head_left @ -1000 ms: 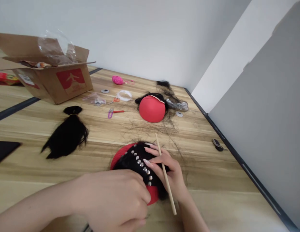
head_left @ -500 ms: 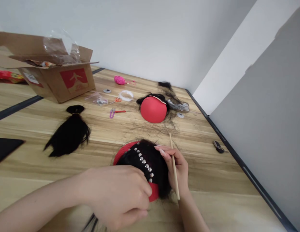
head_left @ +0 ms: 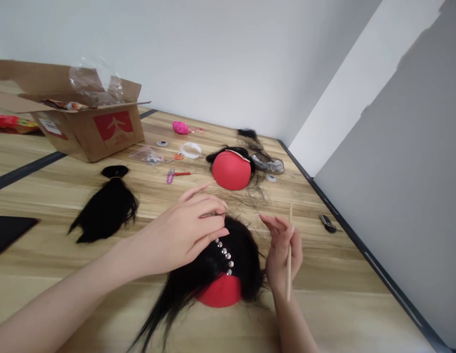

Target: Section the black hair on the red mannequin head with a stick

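In front of me a red rounded cap form [head_left: 221, 292] lies on the table, mostly covered by black hair [head_left: 246, 255]. A line of silver round studs [head_left: 228, 256] runs along the hair. My left hand [head_left: 198, 225] is over the far left part of the form, its fingers bent in a pinch, hiding some studs; what lies between the fingertips is hidden. Long strands hang to the lower left. My right hand [head_left: 284, 250] is beside the form on the right, apart from the hair, closed on a thin wooden stick [head_left: 289, 264] held upright.
Further back sit another red form [head_left: 231, 170] with black hair, a white cord coil [head_left: 191, 150], orange scissors [head_left: 177, 157], a red-handled hook [head_left: 182, 173] and pink yarn [head_left: 180, 127]. To the left are a black hair bundle [head_left: 106, 208] and an open cardboard box [head_left: 84, 132].
My left hand has moved from the form's near side up to its far side, and the loose strands now fall to the lower left. My right hand has shifted right, off the hair, with the stick.
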The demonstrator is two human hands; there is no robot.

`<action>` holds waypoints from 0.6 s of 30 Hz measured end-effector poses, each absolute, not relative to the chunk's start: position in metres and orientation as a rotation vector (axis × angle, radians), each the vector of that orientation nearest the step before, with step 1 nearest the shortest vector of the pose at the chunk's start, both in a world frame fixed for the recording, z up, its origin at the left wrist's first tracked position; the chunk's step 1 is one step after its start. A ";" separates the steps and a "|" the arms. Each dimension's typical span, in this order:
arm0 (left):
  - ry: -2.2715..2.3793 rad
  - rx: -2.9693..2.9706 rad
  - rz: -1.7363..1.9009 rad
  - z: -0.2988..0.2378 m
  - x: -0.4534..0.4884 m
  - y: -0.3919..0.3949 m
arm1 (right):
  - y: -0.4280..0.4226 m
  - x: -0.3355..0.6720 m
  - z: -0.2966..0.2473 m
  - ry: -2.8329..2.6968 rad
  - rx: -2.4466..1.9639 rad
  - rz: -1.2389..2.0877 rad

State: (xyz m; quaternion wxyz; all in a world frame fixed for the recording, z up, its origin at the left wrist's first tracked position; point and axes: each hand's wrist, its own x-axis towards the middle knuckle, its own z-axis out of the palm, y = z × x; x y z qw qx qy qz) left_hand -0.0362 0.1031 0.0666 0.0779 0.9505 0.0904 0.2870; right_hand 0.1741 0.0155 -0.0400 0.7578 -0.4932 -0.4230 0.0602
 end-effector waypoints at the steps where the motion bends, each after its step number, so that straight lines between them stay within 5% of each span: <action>1: 0.266 2.865 0.864 0.064 -0.035 0.106 | 0.013 0.172 -0.040 -1.021 -1.044 0.084; 18: 0.211 2.869 0.730 0.040 -0.015 0.102 | 0.005 0.160 -0.035 -1.685 -1.076 -0.178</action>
